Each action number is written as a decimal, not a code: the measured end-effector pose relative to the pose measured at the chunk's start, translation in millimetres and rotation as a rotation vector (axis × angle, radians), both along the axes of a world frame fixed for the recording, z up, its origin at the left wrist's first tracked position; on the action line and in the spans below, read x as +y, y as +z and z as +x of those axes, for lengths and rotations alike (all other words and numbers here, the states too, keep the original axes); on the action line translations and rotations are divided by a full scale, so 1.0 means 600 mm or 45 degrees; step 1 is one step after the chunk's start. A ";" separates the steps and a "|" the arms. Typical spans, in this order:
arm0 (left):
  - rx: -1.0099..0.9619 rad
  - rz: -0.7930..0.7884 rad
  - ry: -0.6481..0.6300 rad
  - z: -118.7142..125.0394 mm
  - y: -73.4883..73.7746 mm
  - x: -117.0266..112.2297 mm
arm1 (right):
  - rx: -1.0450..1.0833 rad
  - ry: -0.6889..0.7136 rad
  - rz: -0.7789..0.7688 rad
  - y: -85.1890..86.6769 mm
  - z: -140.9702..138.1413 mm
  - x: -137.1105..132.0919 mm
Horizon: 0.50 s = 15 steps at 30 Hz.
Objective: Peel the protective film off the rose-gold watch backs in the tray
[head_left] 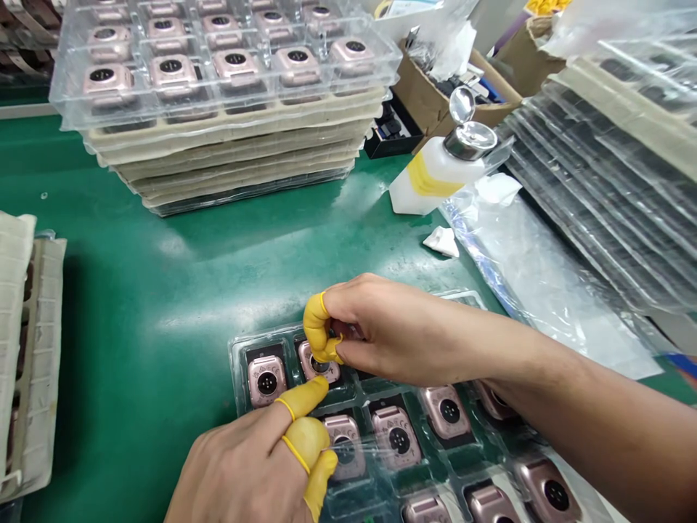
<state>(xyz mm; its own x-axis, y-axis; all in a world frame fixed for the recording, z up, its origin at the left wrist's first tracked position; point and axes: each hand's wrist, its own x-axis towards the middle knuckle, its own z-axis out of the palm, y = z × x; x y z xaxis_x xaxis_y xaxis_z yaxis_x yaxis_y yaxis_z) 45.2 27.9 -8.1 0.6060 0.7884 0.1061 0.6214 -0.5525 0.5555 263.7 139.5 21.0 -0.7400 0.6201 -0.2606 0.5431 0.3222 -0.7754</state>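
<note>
Yellow finger cots cover the fingertips of both hands. My right hand (pixel 375 330) pinches thumb and forefinger together over the back of a rose-gold smartwatch case (pixel 327 373), hiding anything between the tips. One fingertip of my left hand (pixel 239 465) touches that case's lower edge. Its other two visible fingertips come close together below, by a clear, glossy streak; what they hold is unclear. The case sits in a clear plastic tray (pixel 235 363) of compartments. Beside it lies another watch case (pixel 266 381), with more cases (pixel 396 437) in the rows below, sensor backs up.
Behind stands a tall stack of trays (pixel 239 145) with watch cases. A white pump bottle (pixel 430 174), its lid raised, and crumpled tissue (pixel 442 241) are beyond my right hand. More stacked trays (pixel 599 181) rise at right; others (pixel 33 363) stand at left. Cardboard box (pixel 425 94) behind.
</note>
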 end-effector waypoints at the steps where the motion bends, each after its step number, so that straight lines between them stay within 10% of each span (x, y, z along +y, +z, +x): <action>1: -0.003 0.014 0.003 0.001 0.001 0.001 | -0.007 0.007 0.008 0.000 0.000 0.000; 15: 0.023 -0.014 -0.016 -0.003 -0.001 0.000 | -0.023 0.009 0.068 0.001 -0.006 -0.003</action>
<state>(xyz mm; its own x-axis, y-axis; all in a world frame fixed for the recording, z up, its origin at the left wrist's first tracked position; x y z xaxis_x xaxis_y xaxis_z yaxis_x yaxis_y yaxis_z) 43.4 27.8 -8.4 0.6177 0.7816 0.0868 0.6243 -0.5545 0.5503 260.0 137.4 21.7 -0.7398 0.6283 -0.2406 0.5543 0.3665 -0.7473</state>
